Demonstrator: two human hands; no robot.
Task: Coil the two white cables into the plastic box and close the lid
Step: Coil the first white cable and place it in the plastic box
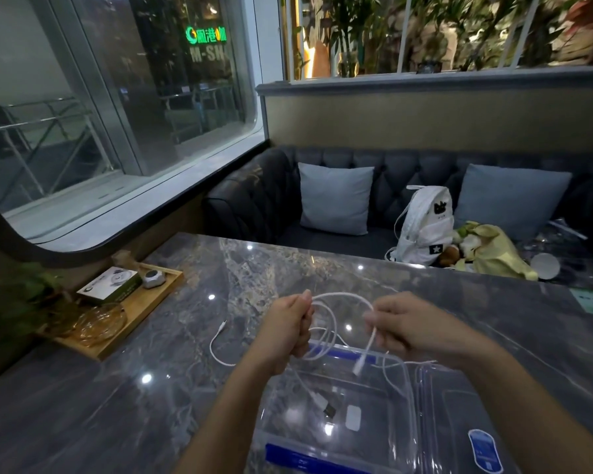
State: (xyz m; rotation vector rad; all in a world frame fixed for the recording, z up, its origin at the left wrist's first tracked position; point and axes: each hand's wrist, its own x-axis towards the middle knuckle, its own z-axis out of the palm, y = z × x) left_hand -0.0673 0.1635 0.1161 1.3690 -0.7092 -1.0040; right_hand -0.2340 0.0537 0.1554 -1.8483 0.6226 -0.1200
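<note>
My left hand [290,331] grips several loops of a white cable [332,323] above the far edge of the clear plastic box [404,388]. Pinched in my right hand [404,328] is the same cable near its end, and the white plug [363,360] hangs down over the box. One USB end [324,405] lies inside the box. The second white cable [216,347] curves loosely on the table left of my left hand. The clear lid [459,422], with a blue sticker, lies flat right of the box.
A wooden tray [141,309] with a small box, a timer and an amber glass dish stands at the table's left edge. Beyond the marble table [220,275] is a dark sofa with cushions, a white backpack [423,227] and a yellow bag.
</note>
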